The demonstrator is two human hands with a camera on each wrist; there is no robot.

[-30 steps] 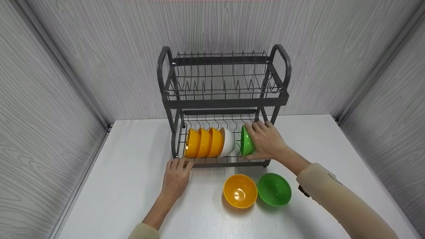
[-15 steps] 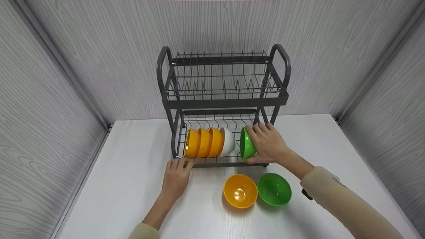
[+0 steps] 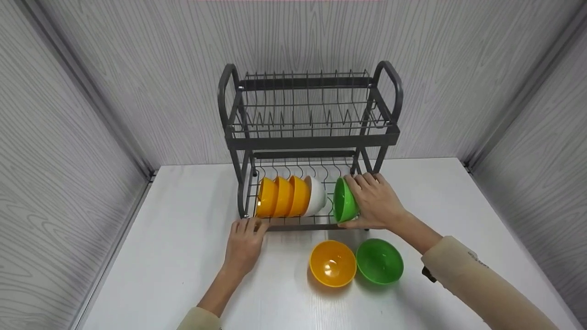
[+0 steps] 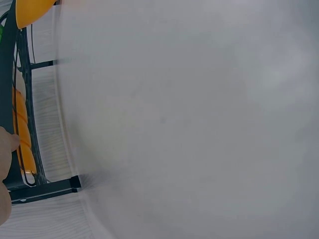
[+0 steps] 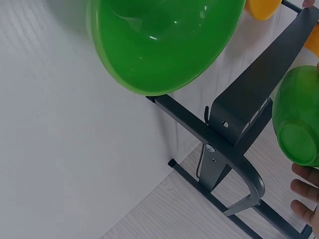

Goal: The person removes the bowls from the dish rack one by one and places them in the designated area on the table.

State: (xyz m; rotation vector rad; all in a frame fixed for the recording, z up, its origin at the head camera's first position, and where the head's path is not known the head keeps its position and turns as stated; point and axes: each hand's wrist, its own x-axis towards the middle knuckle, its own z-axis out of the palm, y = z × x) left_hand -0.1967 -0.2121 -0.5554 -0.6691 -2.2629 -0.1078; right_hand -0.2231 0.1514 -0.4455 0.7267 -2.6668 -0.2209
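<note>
My right hand [image 3: 378, 201] grips a green bowl [image 3: 346, 200] by its top and bottom edges, thumb below and fingers above. That bowl stands on its side at the right end of the lower tier of a dark dish rack [image 3: 312, 143]; its base [image 5: 297, 141] shows in the right wrist view. At the tier's front left corner, my left hand [image 3: 243, 245] holds the front rail with curled fingers. Several orange bowls [image 3: 283, 198] and a white bowl [image 3: 316, 197] are nested on their sides in the tier, with a gap between them and the green bowl.
On the white table [image 3: 183, 256] in front of the rack, an orange bowl [image 3: 333, 263] and a second green bowl [image 3: 379, 261] stand upright, side by side. The upper tier [image 3: 302, 105] has wire dividers and a looped handle at each end. Wood-grain panels enclose the table.
My right hand and the green bowl have shifted slightly toward me and to the right, and the bowl's inside shows a little more. My left hand stays on the rail.
</note>
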